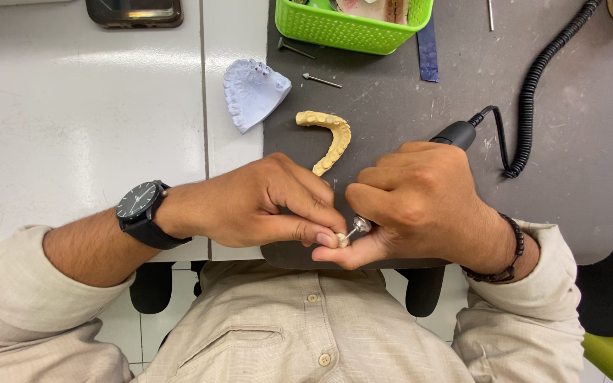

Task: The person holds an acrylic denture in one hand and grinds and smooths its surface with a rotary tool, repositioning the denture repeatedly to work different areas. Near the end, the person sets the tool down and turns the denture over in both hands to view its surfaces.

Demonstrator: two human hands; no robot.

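Left hand (267,206) is closed to a pinch, thumb and fingertips holding a small pale tooth piece (342,240) just at the near edge of the dark mat (406,113). Right hand (420,202) is curled shut around a black rotary handpiece (454,135) — its metal tip meets the tooth piece. Just beyond both hands lies a yellow dental arch cast (331,138); beyond the left hand, a pale blue cast (253,92) on the white table (72,120). A green basket (349,27) sits farther off — a coiled black cord (533,85) runs beyond the right hand.
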